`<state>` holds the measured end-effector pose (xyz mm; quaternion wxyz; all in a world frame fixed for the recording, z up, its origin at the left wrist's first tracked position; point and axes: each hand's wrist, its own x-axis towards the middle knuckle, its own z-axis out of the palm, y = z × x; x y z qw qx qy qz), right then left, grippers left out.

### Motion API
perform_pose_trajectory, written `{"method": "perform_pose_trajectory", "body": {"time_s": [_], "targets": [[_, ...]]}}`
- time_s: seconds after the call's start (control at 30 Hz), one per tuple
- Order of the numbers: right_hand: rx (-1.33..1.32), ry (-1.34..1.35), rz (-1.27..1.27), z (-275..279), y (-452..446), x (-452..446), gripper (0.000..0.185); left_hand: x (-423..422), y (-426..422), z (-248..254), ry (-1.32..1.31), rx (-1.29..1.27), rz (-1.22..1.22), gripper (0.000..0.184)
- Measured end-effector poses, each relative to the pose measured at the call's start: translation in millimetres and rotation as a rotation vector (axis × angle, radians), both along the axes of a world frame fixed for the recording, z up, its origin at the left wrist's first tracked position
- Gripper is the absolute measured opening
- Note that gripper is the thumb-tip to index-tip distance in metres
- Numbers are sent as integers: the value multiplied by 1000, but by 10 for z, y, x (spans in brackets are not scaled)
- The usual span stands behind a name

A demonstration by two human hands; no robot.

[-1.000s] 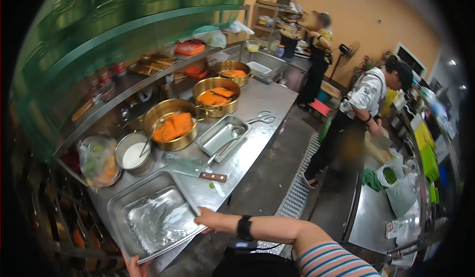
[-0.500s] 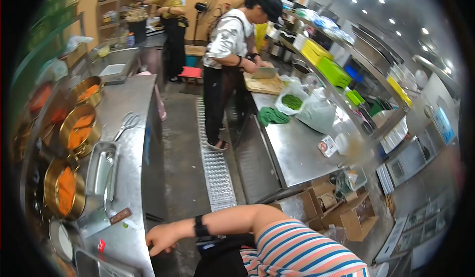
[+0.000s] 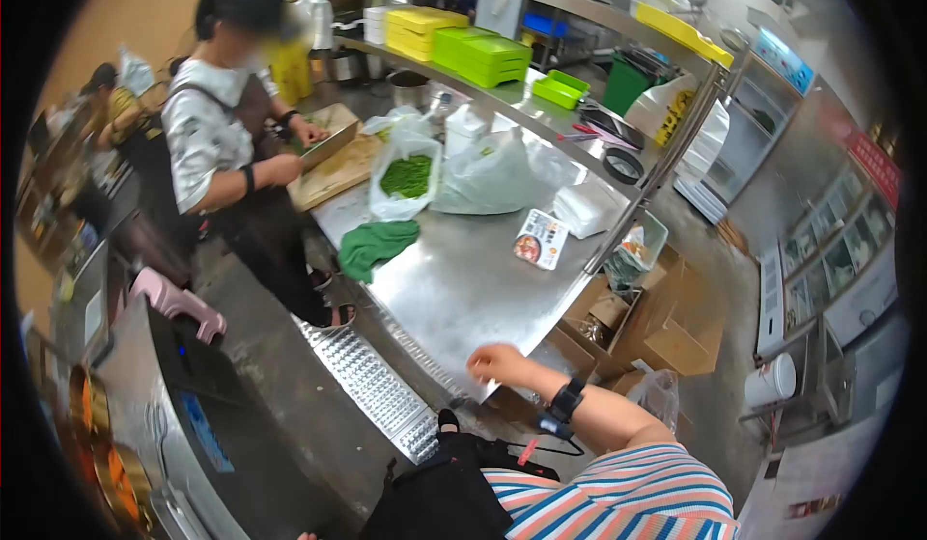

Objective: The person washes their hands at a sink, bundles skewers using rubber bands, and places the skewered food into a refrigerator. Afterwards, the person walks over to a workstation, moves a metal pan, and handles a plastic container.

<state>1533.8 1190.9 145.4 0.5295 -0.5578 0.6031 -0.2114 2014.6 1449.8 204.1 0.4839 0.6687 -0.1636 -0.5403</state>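
My right hand (image 3: 494,364), with a black band on the wrist, reaches out over the near corner of the steel worktable (image 3: 454,294). Its fingers are loosely curled and a little apart, and I see nothing held in them. Whether the fingertips touch the table is unclear. Closest on the tabletop is a printed food pack (image 3: 540,240); a green cloth (image 3: 378,249) lies near the left edge. Only a sliver of my left hand (image 3: 307,536) shows at the bottom edge, its fingers hidden.
Across the worktable, a person (image 3: 232,135) holds a cleaver (image 3: 328,147) over a wooden cutting board (image 3: 338,168). A bag of chopped greens (image 3: 407,175) stands beside it. Cardboard boxes (image 3: 681,318) sit right of the table. A pink stool (image 3: 179,305) and left counter (image 3: 145,395) border the aisle.
My view has swung right, from the counter with the pans to the worktable. My right hand has moved from the left counter's edge to the worktable's corner.
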Motion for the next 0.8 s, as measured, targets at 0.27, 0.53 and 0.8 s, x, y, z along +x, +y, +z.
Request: {"method": "perform_pose_trajectory", "body": {"time_s": [0.27, 0.53, 0.8], "targets": [[-449, 407, -973, -190, -1416, -1747, 54, -827, -2075, 298, -82, 23, -440, 34], [-61, -19, -1200, -209, -1678, -2105, 40, -1042, -2952, 193, -73, 77, -555, 34], [-330, 24, -1368, -742, -1756, -2038, 43, -1076, -4267, -465, 69, 172, -897, 36]]}}
